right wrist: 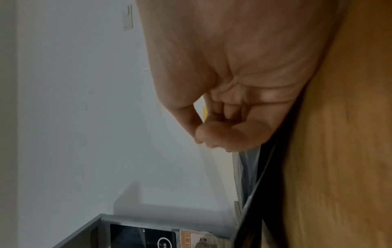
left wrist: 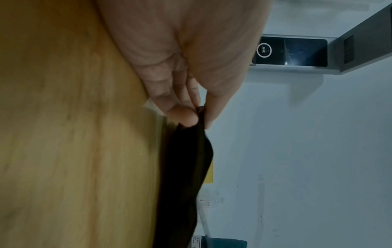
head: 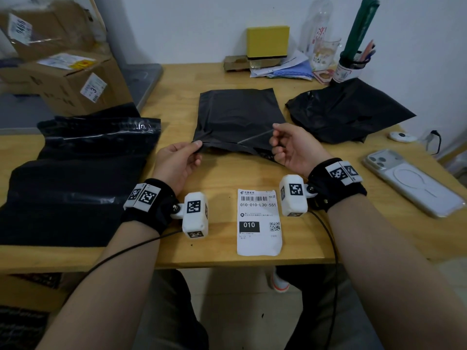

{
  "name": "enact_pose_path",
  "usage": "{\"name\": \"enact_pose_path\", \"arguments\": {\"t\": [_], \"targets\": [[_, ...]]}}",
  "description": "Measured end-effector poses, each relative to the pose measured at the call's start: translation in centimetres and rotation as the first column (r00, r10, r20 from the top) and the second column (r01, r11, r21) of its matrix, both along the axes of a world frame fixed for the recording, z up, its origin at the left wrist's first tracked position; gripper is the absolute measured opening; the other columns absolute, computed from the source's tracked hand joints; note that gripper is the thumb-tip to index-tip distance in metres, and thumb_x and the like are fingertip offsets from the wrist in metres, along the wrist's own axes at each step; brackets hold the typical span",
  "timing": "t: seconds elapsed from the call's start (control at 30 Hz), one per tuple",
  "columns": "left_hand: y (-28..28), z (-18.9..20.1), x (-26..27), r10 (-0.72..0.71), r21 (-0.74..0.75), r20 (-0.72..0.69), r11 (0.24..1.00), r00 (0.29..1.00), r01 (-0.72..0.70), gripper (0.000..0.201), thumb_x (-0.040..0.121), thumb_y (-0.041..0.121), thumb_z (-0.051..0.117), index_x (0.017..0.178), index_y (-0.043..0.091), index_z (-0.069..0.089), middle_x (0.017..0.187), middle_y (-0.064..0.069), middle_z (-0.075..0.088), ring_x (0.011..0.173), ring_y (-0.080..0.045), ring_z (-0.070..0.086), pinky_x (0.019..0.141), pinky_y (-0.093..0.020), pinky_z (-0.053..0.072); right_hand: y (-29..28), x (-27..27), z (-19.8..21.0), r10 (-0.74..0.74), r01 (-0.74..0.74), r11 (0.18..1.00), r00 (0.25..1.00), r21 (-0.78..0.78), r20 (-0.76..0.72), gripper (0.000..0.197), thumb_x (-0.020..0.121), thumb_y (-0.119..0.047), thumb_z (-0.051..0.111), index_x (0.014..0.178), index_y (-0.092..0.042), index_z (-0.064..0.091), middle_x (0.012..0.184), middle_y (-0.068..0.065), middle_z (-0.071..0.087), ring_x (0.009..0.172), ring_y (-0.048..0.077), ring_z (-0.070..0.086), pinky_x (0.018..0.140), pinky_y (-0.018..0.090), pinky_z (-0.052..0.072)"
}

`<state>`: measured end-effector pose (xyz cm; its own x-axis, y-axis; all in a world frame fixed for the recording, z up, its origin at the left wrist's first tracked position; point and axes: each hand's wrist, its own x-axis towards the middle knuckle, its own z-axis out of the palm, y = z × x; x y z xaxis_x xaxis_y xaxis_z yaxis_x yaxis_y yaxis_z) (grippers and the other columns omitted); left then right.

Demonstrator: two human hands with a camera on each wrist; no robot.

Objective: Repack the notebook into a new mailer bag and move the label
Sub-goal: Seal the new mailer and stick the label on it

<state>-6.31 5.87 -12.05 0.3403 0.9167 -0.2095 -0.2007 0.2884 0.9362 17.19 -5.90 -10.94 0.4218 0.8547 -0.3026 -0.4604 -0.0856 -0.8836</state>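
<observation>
On the desk: one wooden table, its near edge running beneath both forearms.
Mailer bag: one dark mailer bag lies flat at the table's centre, its near, open end raised off the wood.
Left hand: the left hand pinches the bag's near-left corner between thumb and fingertips.
Right hand: the right hand has fingers curled at the bag's near-right edge, thumb meeting fingertips; the wrist view shows a thin clear strip running from that pinch.
Notebook: cannot tell where it is; none shows outside the bag.
Label: one white shipping label lies flat near the table's near edge, between the two wrists, apart from the bag.
Other bags: one stack of black bags at left, one crumpled black bag at far right.
Phones: one phone, face down, at right.
Open room: bare wood shows between the bag's near end and the label, and around the label.
</observation>
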Motion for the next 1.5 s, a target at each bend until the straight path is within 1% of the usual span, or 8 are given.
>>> {"name": "enact_pose_path", "arguments": {"t": [0.2,0.4,0.53,0.67,0.9,1.17,1.33,1.5], "targets": [[-0.4,0.0,0.0,0.054,-0.004,-0.010,0.999,0.999,-0.054,0.021,0.086,-0.001,0.072,0.099,0.007,0.058,0.092,-0.014,0.067,0.070,-0.016,0.067,0.055,-0.018,0.052,-0.9,1.0,-0.3,-0.270,0.288,0.950,0.952,0.125,-0.143,0.027,0.095,-0.017,0.058,0.069,-0.013,0.051,0.070,0.004,0.054,0.055,0.015,0.048,0.049,0.023,0.046],[-0.6,-0.3,-0.1,0.086,0.013,-0.025,0.996,0.996,-0.085,0.024,0.085,-0.002,0.073,0.101,0.007,0.058,0.103,-0.017,0.065,0.079,-0.017,0.067,0.057,-0.018,0.052,-1.0,1.6,-0.3,-0.291,0.355,0.890,0.926,0.286,-0.242,0.025,0.096,-0.014,0.054,0.072,-0.013,0.048,0.096,0.015,0.076,0.101,0.036,0.073,0.095,0.044,0.057],[-0.8,-0.2,0.0,0.128,0.021,-0.035,0.992,0.991,-0.128,0.025,0.083,-0.004,0.074,0.098,0.008,0.058,0.108,-0.019,0.064,0.079,-0.018,0.066,0.058,-0.018,0.052,-1.4,1.2,0.2,-0.314,0.362,0.900,0.925,0.242,-0.214,0.029,0.098,-0.019,0.053,0.071,-0.016,0.045,0.055,0.001,0.038,0.047,0.016,0.041,0.071,0.040,0.062],[-1.1,-0.4,0.0,0.149,0.041,-0.044,0.988,0.988,-0.147,0.026,0.083,-0.003,0.075,0.100,0.007,0.059,0.108,-0.018,0.063,0.077,-0.017,0.066,0.061,-0.018,0.053,-2.5,1.3,0.3,-0.283,0.279,0.957,0.958,0.083,0.041,0.031,0.098,-0.022,0.051,0.067,-0.019,0.044,0.053,-0.003,0.034,0.041,0.011,0.023,0.042,0.023,0.026],[-1.2,-0.5,-0.1,0.149,0.064,-0.090,0.988,0.985,-0.144,0.028,0.081,0.001,0.078,0.099,0.011,0.060,0.110,-0.016,0.066,0.075,-0.017,0.067,0.067,-0.022,0.055,-4.2,1.0,2.5,-0.048,0.186,0.954,0.870,-0.236,0.490,0.024,0.095,-0.020,0.052,0.072,-0.015,0.047,0.077,0.009,0.068,0.038,0.010,0.029,0.037,0.020,0.022],[-1.5,-0.4,-0.6,0.123,0.079,-0.162,0.991,0.979,-0.112,0.027,0.080,0.003,0.079,0.098,0.011,0.061,0.102,-0.013,0.068,0.076,-0.019,0.068,0.065,-0.021,0.057,-4.8,0.9,3.2,0.240,0.097,0.857,0.795,-0.506,0.557,0.023,0.102,-0.031,0.049,0.086,-0.014,0.045,0.087,0.017,0.077,0.037,0.011,0.026,0.038,0.018,0.023],[-1.6,0.0,-0.8,0.054,0.073,-0.246,0.997,0.968,-0.037,0.017,0.085,0.007,0.076,0.094,0.012,0.062,0.089,-0.010,0.068,0.066,-0.013,0.067,0.051,-0.016,0.052,-5.6,1.4,3.1,0.268,0.122,0.852,0.735,-0.509,0.623,0.030,0.096,-0.038,0.062,0.085,-0.014,0.048,0.054,0.002,0.045,0.040,0.013,0.027,0.040,0.019,0.025],[-1.6,0.9,-1.0,-0.012,0.109,-0.405,0.992,0.914,0.061,0.015,0.091,0.015,0.071,0.104,0.020,0.066,0.094,-0.002,0.070,0.059,-0.010,0.066,0.038,-0.016,0.041,-6.5,1.8,3.4,0.299,0.124,0.835,0.714,-0.536,0.633,0.032,0.096,-0.041,0.063,0.085,-0.011,0.059,0.051,-0.002,0.034,0.042,0.014,0.026,0.043,0.021,0.024]]}}
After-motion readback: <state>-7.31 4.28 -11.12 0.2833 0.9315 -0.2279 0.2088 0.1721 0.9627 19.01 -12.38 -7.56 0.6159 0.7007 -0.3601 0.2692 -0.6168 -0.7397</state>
